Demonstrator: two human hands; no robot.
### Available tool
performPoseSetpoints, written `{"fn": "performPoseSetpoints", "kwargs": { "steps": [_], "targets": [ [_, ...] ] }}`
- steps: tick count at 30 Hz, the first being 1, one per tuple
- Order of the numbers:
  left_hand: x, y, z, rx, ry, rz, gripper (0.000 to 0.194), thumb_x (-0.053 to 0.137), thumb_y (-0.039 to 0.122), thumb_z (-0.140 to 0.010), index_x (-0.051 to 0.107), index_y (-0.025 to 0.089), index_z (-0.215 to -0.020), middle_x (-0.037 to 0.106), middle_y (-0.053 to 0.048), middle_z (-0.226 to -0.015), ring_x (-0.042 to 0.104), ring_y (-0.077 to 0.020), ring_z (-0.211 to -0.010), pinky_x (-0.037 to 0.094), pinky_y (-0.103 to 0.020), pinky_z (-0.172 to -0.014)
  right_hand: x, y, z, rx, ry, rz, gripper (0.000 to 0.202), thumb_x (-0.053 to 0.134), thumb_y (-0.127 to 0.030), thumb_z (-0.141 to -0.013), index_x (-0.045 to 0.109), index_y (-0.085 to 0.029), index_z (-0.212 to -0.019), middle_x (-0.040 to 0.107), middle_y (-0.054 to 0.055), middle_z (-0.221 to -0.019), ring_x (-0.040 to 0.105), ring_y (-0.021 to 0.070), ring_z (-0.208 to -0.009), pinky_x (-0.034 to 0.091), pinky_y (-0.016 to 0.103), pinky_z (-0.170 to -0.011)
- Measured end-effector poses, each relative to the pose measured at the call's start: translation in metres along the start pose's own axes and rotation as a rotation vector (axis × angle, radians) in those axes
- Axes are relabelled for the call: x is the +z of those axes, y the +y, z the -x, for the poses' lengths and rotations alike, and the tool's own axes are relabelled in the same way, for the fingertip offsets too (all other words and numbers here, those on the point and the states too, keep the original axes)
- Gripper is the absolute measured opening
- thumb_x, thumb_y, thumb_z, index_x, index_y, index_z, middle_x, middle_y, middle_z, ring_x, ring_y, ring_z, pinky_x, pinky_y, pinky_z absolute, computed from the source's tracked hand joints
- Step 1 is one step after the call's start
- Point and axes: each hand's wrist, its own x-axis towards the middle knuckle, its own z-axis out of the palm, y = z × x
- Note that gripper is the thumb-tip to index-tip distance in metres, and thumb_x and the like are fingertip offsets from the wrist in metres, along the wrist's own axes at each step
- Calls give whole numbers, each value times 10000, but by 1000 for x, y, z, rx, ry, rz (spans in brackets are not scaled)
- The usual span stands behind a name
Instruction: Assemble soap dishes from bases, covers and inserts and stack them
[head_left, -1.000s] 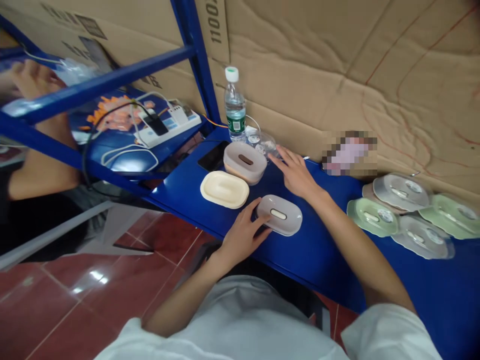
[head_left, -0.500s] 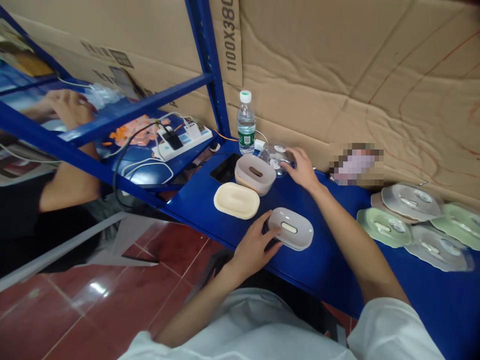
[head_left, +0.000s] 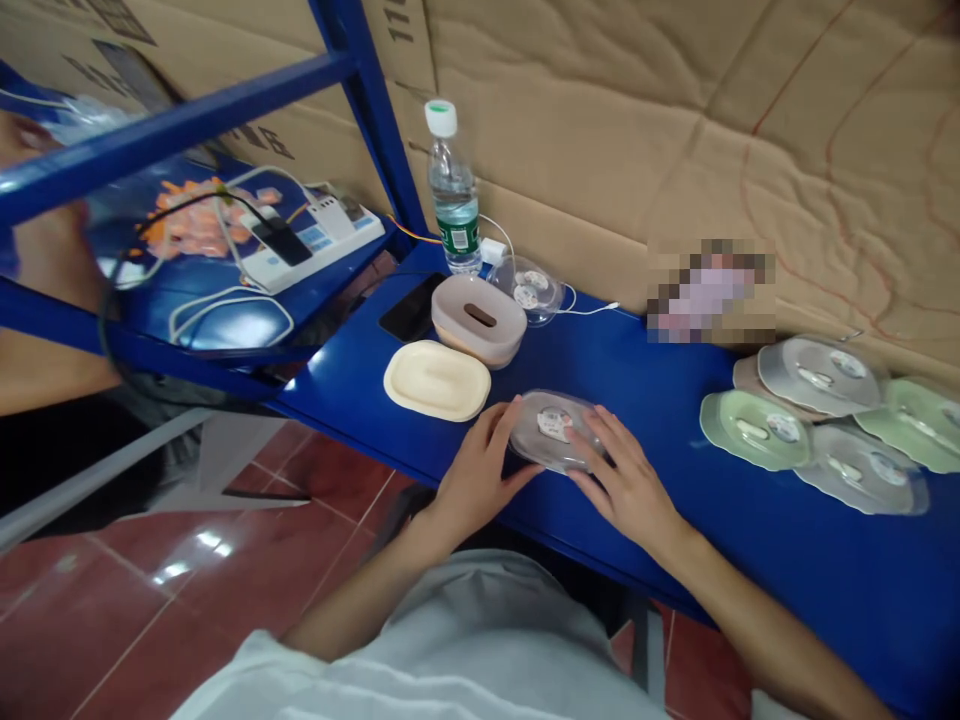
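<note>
Near the front edge of the bench, a grey oval dish [head_left: 561,456] like a soap dish sits under a clear plastic cover [head_left: 531,412] with a round white sticker. My left hand [head_left: 480,470] grips its left end, thumb at the front and fingers behind. On the opposite end, my right hand [head_left: 626,480] presses its fingers over the cover, thumb at the near rim. Left of them lies a cream oval tray [head_left: 437,380]. Behind that tray, a pinkish-grey oval dish with a slot [head_left: 480,318] rests on a light orange-toned piece.
More clear covers [head_left: 529,290] lie beside a water bottle [head_left: 455,205] and a phone [head_left: 411,308]. Several green and grey leaf-shaped dishes [head_left: 844,470] stand at the right. A blue frame [head_left: 225,105] separates a power strip [head_left: 315,250], orange pieces [head_left: 199,225] and another person's arm [head_left: 56,280].
My right hand has come forward from the clear covers at the back to the grey dish, bringing a cover that now lies over it. My left hand stays at the dish. The view has shifted.
</note>
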Motion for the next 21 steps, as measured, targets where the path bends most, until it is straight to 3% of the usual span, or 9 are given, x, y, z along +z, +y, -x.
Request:
{"fn": "performPoseSetpoints", "kwargs": {
  "steps": [6, 9, 11, 15, 19, 21],
  "targets": [
    [1, 1, -1, -6, 13, -29, 879, 786, 461, -958, 295, 306, -1670, 550, -157, -1523, 581, -334, -1435, 526, -512, -1183, 4, -6, 1, -13, -3, 108, 884, 722, -327, -1005, 225, -308, -1737, 566, 152, -1603, 420, 362, -1587, 551, 561, -1209],
    [-6, 5, 1, 21, 0, -39, 868, 771, 443, -971, 285, 285, -1673, 559, -166, -1497, 598, -337, -1399, 542, -526, -1154, 2, -11, 7, 55, 21, 122, 889, 733, -302, -995, 234, -386, -1726, 482, 141, -1672, 374, 413, -1601, 476, 700, -1225],
    [-14, 11, 4, 66, -89, -36, 860, 766, 428, -973, 287, 286, -1673, 579, -157, -1483, 614, -333, -1370, 557, -521, -1127, -6, -15, 19, 132, 4, 76, 859, 705, -258, -1007, 248, -431, -1714, 418, 112, -1716, 348, 415, -1612, 467, 723, -1222],
    [-25, 19, 6, 220, -275, -67, 766, 727, 373, -1004, 336, 310, -1659, 658, -111, -1433, 652, -309, -1294, 505, -550, -1167, -32, -22, 68, 290, -5, -40, 754, 615, -198, -1032, 334, -444, -1687, 441, 51, -1701, 403, 365, -1595, 571, 621, -1183],
    [-19, 18, 0, 258, -213, -68, 591, 616, 330, -1072, 413, 291, -1626, 700, -104, -1378, 675, -272, -1221, 522, -492, -1105, -54, -27, 130, 569, 111, 42, 682, 637, -286, -1019, 421, -471, -1639, 393, 34, -1723, 334, 437, -1613, 508, 787, -1161],
    [-14, 16, -5, 271, -192, -61, 487, 599, 337, -1082, 514, 290, -1559, 718, -96, -1349, 684, -261, -1192, 531, -463, -1067, -60, -26, 156, 680, 184, 76, 683, 696, -349, -990, 452, -482, -1614, 416, 39, -1710, 374, 457, -1587, 492, 814, -1159]
  ]
}}
